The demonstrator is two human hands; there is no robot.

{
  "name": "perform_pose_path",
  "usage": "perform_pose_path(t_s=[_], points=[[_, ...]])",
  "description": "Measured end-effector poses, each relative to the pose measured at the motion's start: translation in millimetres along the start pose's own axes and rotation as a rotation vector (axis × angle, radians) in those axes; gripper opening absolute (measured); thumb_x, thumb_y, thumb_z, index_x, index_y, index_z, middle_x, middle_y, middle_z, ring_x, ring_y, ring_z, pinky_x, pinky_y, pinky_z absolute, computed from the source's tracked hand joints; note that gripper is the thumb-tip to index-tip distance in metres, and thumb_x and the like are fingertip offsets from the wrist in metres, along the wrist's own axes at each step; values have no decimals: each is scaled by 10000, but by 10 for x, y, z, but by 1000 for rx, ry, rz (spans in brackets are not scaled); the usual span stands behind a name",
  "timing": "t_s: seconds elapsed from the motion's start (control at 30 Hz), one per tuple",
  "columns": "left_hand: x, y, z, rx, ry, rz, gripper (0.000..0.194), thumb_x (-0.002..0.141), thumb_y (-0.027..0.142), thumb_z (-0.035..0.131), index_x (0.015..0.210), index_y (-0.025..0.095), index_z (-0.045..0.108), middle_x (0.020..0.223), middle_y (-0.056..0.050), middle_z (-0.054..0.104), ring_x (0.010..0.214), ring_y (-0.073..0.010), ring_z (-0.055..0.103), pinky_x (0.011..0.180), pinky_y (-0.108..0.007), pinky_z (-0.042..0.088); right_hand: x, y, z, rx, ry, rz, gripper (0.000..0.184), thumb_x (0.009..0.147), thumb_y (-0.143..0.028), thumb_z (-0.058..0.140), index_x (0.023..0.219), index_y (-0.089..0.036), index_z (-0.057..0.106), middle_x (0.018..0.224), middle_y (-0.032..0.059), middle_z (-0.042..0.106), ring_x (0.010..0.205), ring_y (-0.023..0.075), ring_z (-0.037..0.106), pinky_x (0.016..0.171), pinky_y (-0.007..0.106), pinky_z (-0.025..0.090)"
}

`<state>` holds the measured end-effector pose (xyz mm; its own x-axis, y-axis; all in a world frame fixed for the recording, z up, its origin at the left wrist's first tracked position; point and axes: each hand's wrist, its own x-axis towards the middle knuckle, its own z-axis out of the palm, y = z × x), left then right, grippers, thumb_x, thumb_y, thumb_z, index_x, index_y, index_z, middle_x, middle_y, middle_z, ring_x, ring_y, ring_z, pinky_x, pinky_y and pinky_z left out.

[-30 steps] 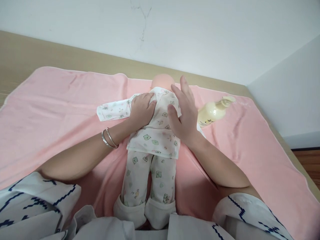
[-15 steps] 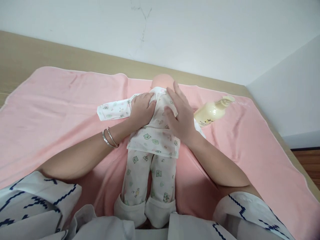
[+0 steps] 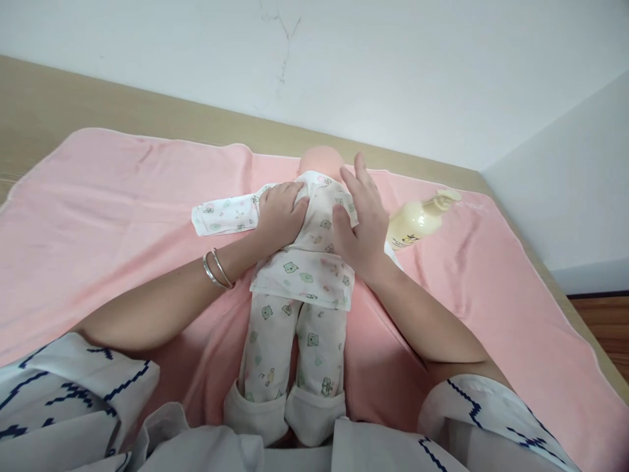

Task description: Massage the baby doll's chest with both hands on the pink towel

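A baby doll (image 3: 299, 275) in white printed clothes lies face down on a pink towel (image 3: 98, 223), its bare head (image 3: 320, 159) pointing away from me. My left hand (image 3: 279, 215), two bangles on its wrist, lies curled on the doll's left shoulder and presses the shirt. Over the right side of the doll's back is my right hand (image 3: 362, 219), fingers stretched out and slightly raised, thumb touching the shirt. One empty sleeve (image 3: 223, 216) sticks out to the left.
A cream pump bottle (image 3: 417, 221) lies on its side on the towel, just right of my right hand. The towel covers a wooden surface (image 3: 59, 98) against a white wall. The table's right edge drops to a wooden floor (image 3: 602, 321).
My right hand slid left onto the doll's back, then shifted back right and lifted its fingers. My left hand stayed put on the shoulder.
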<state>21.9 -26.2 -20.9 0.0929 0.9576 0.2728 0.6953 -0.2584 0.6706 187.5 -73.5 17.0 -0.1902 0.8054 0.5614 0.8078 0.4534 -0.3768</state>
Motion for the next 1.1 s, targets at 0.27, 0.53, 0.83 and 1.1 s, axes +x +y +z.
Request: perform_pose_path(t_s=[0.27,0.53,0.83,1.1], points=[[-6,-1,0,35,1,6,481,1043,334,334,1393,227,646,1490,-87,677,1444,-267,559,1305,-501,331,60,42,142,70,-299,77,582,1013,-320,420,1565,-160,507,1747,117,398,1675,301,270,1370,604,264],[3,-17,27,37,18,63,532,1034,341,304,1413,169,635,1487,-139,666,1411,-287,574,1288,-499,369,57,43,42,53,-93,99,614,1028,-301,393,1639,-240,392,1781,45,334,1674,234,275,1367,539,310],[-22,9,-94,-44,29,172,484,967,274,370,1272,154,726,1398,-126,739,1343,-266,652,1270,-457,450,15,-159,52,-128,-496,66,653,1060,-347,435,1645,-61,382,1778,247,249,1680,416,200,1332,694,233],[16,609,-372,-394,55,87,447,928,210,452,1294,203,708,1402,-62,738,1309,-237,690,1135,-435,603,43,-283,-815,58,-703,-41,386,1063,-454,497,1338,-285,710,1344,69,768,1213,312,736,1002,483,621]])
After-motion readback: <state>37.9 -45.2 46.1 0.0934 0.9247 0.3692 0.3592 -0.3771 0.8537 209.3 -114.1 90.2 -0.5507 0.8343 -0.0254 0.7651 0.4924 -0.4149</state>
